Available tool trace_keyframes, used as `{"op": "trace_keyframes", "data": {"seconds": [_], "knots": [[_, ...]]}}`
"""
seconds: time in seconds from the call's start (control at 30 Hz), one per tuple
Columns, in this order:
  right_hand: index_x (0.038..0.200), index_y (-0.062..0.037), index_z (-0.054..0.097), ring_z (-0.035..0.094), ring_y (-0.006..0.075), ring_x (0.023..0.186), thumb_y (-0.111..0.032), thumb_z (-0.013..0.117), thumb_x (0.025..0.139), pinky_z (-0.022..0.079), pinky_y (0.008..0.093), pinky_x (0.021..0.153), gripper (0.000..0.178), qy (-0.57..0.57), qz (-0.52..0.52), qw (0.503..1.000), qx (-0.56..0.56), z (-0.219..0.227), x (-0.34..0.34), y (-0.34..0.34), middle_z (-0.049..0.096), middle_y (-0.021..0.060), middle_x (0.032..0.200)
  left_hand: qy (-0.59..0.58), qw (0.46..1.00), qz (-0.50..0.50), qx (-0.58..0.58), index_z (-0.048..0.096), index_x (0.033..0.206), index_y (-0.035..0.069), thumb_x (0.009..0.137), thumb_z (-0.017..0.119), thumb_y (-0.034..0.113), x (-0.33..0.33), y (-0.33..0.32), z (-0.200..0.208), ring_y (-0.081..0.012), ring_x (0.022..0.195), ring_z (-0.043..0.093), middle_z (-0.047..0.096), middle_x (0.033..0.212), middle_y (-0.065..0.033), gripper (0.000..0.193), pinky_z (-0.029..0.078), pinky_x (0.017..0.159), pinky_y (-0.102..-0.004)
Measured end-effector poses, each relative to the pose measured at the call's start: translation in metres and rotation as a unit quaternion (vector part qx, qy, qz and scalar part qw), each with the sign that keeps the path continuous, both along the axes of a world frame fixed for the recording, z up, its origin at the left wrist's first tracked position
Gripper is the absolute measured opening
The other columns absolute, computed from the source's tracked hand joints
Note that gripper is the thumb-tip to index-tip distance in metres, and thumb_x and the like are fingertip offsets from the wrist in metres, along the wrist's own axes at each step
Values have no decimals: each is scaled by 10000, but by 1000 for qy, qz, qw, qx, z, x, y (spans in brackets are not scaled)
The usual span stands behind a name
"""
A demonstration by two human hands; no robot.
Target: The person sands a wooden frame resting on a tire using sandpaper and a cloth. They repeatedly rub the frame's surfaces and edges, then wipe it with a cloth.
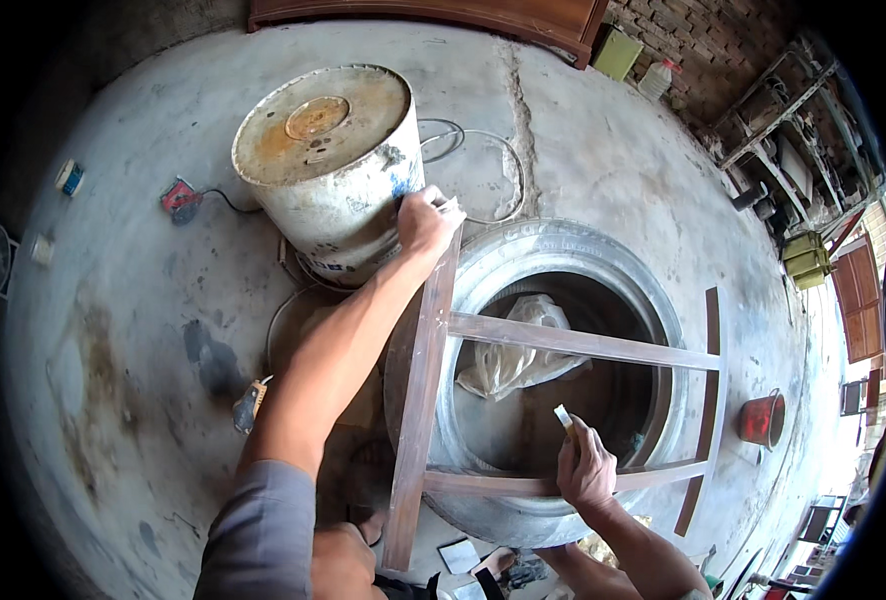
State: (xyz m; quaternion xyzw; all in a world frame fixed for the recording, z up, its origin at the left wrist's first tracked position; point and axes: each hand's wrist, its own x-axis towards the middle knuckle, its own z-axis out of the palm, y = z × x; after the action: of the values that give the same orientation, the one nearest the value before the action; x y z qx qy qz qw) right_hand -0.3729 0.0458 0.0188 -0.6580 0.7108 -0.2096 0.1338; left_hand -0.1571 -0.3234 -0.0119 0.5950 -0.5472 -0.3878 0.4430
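A brown wooden frame [431, 365] of long bars joined by crosspieces lies across a big grey tyre [603, 250]. My left hand [428, 222] is closed round the far end of its left bar. Something small and pale shows at those fingertips, too small to name. My right hand [588, 468] is over the near crosspiece [503, 485], its fingers wrapped round a small scraper [564, 416] with a flat pale blade pointing up and away. Inside the tyre's opening, a crumpled clear plastic bag [508, 365] sits partly behind the far crosspiece [603, 342].
A large rusty-topped white drum [323, 130] stands left of my left hand, with a loose cable [518, 165] behind. A red power tool [180, 197] lies farther left. At right are a red bucket [761, 420] and a metal rack [783, 130]. Tiles [460, 556] lie near my feet.
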Motion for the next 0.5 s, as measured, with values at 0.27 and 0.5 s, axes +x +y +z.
{"op": "trace_keyframes", "data": {"seconds": [0.27,0.5], "knots": [[1296,-40,588,684,387,731,-80,576,932,569,451,608,366,-3,5,1000,-2,-1,2,-2,663,178,929,-25,1000,-12,-12,670,783,-6,769,847,83,6,2,12,-199,659,669,720,723,-142,198,516,614,-391],[1299,-35,589,687,411,758,-64,572,932,575,462,627,369,-8,8,1000,-24,-1,-2,-3,668,199,953,-116,979,-50,-159,621,711,30,725,930,159,57,116,-33,-257,1008,593,624,963,-108,336,491,879,-413]]}}
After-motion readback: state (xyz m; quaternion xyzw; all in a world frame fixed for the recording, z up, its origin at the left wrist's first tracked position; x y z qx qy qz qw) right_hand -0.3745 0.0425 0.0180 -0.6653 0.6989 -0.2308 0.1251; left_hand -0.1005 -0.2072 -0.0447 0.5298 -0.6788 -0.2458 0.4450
